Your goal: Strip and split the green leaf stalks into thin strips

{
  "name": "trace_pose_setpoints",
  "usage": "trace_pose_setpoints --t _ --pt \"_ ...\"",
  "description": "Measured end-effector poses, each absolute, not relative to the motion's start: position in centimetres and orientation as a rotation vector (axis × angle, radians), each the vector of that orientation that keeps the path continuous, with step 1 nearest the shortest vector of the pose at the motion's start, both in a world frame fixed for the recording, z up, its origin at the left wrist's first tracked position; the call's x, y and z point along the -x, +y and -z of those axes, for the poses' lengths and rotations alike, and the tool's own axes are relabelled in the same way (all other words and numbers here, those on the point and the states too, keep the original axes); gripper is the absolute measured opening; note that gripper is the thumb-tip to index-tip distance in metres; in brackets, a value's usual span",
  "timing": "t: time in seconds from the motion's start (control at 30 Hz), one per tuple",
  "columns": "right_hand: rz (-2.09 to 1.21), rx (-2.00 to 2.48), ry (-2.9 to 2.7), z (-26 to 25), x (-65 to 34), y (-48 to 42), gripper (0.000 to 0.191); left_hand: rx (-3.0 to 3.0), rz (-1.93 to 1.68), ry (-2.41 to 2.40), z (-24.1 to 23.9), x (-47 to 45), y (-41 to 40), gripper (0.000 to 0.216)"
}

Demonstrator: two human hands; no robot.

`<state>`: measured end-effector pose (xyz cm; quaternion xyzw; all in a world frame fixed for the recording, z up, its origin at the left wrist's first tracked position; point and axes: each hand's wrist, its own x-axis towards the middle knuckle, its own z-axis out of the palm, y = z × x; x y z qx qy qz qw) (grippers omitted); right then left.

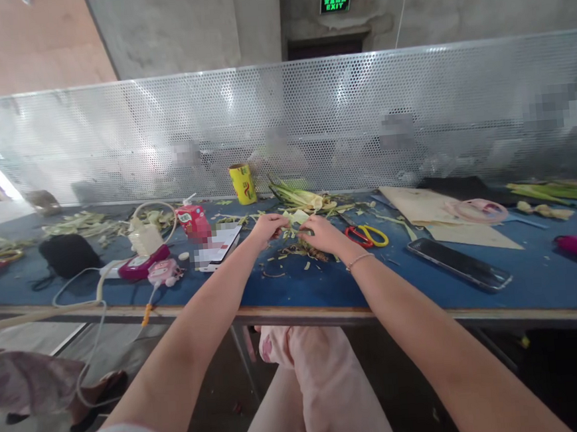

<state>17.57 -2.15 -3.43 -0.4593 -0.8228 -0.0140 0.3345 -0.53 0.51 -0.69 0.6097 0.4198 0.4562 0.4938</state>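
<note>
Both my hands meet over the middle of the blue table (424,285). My left hand (268,228) is closed, pinching one end of a pale green folded leaf strip (297,218). My right hand (321,233) is closed on the other end of the same strip, a thin bracelet on its wrist. Leaf trimmings (296,251) lie scattered under and around the hands. A bundle of green leaves (300,197) lies just beyond the hands.
Red-and-yellow scissors (367,236) lie right of my right hand, a dark phone (458,264) farther right. A yellow can (243,183), red carton (194,221), pink devices with white cables (142,264) and a black pouch (68,254) sit left. A perforated metal screen (311,121) backs the table.
</note>
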Motion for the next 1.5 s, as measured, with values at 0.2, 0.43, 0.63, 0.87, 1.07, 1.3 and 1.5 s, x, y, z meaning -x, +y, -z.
trace_pose_setpoints --t 0.2,0.43,0.63,0.87,1.07,1.3,1.5 --pt "0.019 1.169 -2.209 3.0 -17.7 -2.4 0.018 -1.556 -1.046 0.981 0.9 0.3 0.4 0.016" --pt "-0.098 1.164 -2.186 1.9 -18.8 -3.7 0.026 -1.682 -1.083 1.119 0.6 0.2 0.1 0.019" --pt "-0.249 1.277 -1.879 1.9 -19.9 -3.4 0.025 -1.668 -1.153 1.157 1.0 0.3 0.6 0.02" --pt "-0.62 1.162 -1.61 2.4 -19.7 -2.5 0.029 -1.68 -1.114 1.132 1.0 0.0 0.3 0.024" --pt "-0.315 1.24 -1.584 3.2 -19.7 -1.5 0.02 -1.501 -1.074 1.06 0.9 0.2 0.3 0.017" --pt "-0.08 1.154 -1.871 3.1 -18.7 -1.9 0.021 -1.45 -1.053 1.045 0.8 0.3 0.6 0.012" --pt "-0.22 1.156 -1.963 3.1 -17.5 -2.6 0.03 -1.433 -1.055 1.028 0.7 0.2 0.5 0.012"
